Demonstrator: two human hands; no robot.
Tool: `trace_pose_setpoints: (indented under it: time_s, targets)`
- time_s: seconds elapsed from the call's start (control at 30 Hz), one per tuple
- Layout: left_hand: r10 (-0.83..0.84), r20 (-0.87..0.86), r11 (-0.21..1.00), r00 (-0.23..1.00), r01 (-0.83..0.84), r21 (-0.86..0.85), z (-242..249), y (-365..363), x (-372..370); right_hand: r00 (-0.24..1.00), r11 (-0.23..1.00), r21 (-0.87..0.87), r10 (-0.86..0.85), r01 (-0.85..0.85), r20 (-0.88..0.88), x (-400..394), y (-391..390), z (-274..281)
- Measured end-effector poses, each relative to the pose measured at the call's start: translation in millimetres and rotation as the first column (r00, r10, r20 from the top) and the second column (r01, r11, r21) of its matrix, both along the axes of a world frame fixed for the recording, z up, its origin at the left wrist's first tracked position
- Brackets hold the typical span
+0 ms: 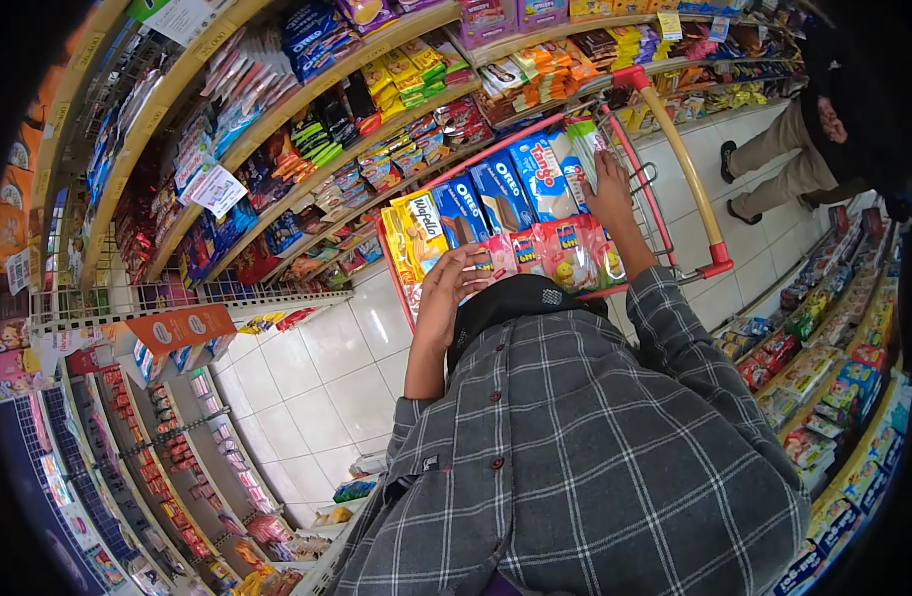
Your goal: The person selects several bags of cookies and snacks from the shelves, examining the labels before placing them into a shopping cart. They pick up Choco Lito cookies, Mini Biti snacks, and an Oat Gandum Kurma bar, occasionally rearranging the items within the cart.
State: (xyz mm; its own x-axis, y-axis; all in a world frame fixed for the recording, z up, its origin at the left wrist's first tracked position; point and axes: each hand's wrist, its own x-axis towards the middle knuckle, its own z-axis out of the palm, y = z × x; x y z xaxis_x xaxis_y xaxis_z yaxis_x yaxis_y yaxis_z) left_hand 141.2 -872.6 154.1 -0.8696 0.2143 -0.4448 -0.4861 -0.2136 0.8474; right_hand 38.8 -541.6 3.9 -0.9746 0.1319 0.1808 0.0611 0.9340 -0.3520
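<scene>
A red-railed shopping cart [664,230] holds rows of snack packs in front of me. My right hand [611,191] is closed along the side of a green and white pack [582,139] at the cart's right end. Beside it stand a blue and white Tango pack [543,174], two blue Oreo wafer packs [502,195] and a yellow Wafello pack [414,230]. Pink packs [570,248] lie along the near side. My left hand [452,286] is over the near left part of the cart, fingers bent and apart, holding nothing visible.
Shelves of snacks [351,99] curve along the far side, close to the cart. The yellow cart handle [686,164] is at the right. Another person in beige trousers [788,164] stands beyond it. More shelves [823,397] line the right, and tiled floor [317,387] shows at left.
</scene>
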Motion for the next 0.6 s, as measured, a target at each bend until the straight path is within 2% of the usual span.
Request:
trace_pose_setpoints:
  time_s: [0.27, 0.37, 0.5, 0.6]
  targets:
    - [0.026, 0.008, 1.000, 1.000, -0.026, 0.009, -6, -7, 2, 0.998, 0.999, 0.024, -0.037, 0.038, -0.042, -2, -10, 6]
    - [0.075, 0.042, 0.997, 0.996, -0.075, 0.005, -12, -15, 6, 0.995, 0.997, -0.047, 0.055, -0.059, -0.084, -8, -27, 16]
    - [0.163, 0.052, 0.987, 0.985, -0.162, -0.018, -22, -29, 16, 0.973, 0.929, -0.294, 0.197, -0.226, -0.123, -32, -66, 19]
    - [0.216, 0.067, 0.973, 0.974, -0.209, -0.100, -45, -50, 27, 0.945, 0.844, -0.426, 0.282, -0.327, -0.165, -69, -102, 29]
